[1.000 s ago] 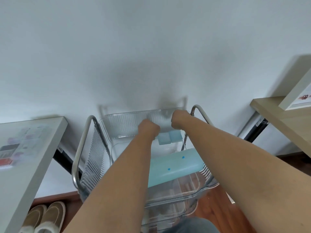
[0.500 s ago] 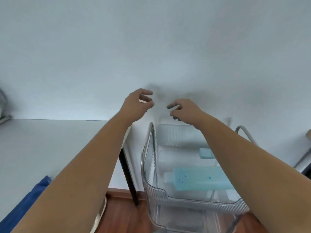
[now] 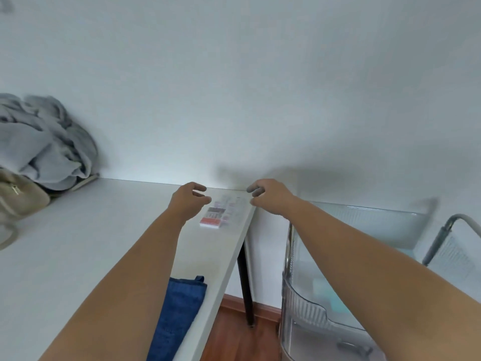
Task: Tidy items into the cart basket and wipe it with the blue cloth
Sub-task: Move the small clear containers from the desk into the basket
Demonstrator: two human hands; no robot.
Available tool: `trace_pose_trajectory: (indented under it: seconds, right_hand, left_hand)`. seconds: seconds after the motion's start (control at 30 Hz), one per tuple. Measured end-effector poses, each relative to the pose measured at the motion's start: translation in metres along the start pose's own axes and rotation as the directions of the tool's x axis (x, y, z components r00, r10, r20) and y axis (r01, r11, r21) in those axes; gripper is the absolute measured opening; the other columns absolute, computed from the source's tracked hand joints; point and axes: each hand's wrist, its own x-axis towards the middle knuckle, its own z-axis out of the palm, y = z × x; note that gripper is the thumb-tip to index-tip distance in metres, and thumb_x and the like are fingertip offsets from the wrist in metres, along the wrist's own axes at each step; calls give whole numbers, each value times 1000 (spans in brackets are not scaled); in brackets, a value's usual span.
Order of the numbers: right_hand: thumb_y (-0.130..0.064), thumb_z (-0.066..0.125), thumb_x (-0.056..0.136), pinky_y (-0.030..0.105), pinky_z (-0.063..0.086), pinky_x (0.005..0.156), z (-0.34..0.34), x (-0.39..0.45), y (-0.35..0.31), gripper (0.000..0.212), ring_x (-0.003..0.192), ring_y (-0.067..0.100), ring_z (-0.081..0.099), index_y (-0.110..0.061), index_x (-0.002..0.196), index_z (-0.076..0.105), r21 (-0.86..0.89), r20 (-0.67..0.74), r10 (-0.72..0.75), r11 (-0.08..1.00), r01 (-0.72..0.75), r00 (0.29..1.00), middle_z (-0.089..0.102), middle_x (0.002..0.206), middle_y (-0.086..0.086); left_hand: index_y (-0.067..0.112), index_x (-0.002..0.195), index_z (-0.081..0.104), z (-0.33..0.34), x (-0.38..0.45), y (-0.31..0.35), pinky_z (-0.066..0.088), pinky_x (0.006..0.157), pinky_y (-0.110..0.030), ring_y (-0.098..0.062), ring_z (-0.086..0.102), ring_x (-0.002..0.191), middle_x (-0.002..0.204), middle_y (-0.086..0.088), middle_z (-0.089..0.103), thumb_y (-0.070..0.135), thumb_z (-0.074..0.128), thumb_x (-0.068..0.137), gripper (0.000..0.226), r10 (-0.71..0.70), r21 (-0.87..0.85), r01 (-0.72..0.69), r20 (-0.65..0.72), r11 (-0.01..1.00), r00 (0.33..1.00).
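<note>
White desk (image 3: 78,256) filling the frame, we are reaching our left hand (image 3: 188,201) and right hand (image 3: 270,198), both empty and loosely curled, toward the small packets (image 3: 221,213) lying between them, slightly nearer the left.

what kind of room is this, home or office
Most likely a room in a home. A white desk stands against a plain wall, with a beige handbag and crumpled grey clothing on it, and a clear plastic storage cart beside it on a wood floor.
</note>
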Motion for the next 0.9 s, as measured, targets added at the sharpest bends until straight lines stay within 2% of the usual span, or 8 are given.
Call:
trace_pose_trajectory:
  seconds: [0.03,0.1,0.2,0.27,0.33,0.57,0.7,0.9]
  right_hand:
    - [-32,66,75,54,40,99,6,6,1,25,102,11,60,-44,96,62,-54,29,9,998,-7,1000,63,107,-15]
    - [-33,69,78,52,38,102,14,18,4,30,107,12,56,-42,105,61,-119,73,6,993,2,997,59,118,-9]
    - [-27,69,84,27,38,95,20,36,9,35,111,14,51,-28,118,61,-144,88,-11,989,23,996,54,130,0]
    - [-26,67,86,23,34,90,22,45,11,34,121,15,48,-24,120,61,-159,70,-17,987,28,997,52,134,0]
    - [-27,66,87,23,34,93,25,53,13,32,125,16,46,-23,119,63,-172,75,-19,985,32,997,52,134,0]
    - [-36,68,85,24,37,82,32,74,18,28,107,12,51,-27,111,66,-231,119,-26,972,53,993,57,118,-2]
    - [-41,67,84,23,37,86,31,83,16,41,118,14,53,-24,121,64,-332,164,-36,939,89,986,59,129,-1]
    - [-55,67,80,26,40,88,31,93,11,66,123,19,52,-20,134,56,-453,220,-5,885,107,976,58,135,0]
  left_hand:
    - [25,108,62,1,5,-5,46,70,-28,-15,64,91,101,1,69,24,72,82,28,-5,15,4,10,1000,1000]
    - [23,112,62,5,15,-12,49,77,-30,-18,64,93,102,2,68,26,73,82,32,-19,70,16,41,997,999]
    - [19,112,65,14,29,-18,47,87,-30,-21,62,100,103,2,64,33,72,83,33,-43,231,26,69,973,997]
    - [19,91,65,21,36,-19,45,75,-28,-21,60,88,90,0,62,40,66,86,21,-48,362,12,92,932,995]
    - [14,76,62,28,41,-17,42,61,-26,-21,59,71,74,-2,63,46,61,87,34,-80,413,38,87,910,993]
    - [16,50,48,48,55,-7,37,53,-22,-12,47,45,38,9,44,45,66,79,45,-27,392,-15,100,920,995]
    - [19,58,36,55,57,0,27,40,-17,-4,35,36,47,8,34,32,70,74,40,59,338,-90,100,937,993]
    - [17,53,35,51,61,2,31,50,-25,-17,38,44,46,5,33,25,68,74,40,89,265,-82,-14,961,996]
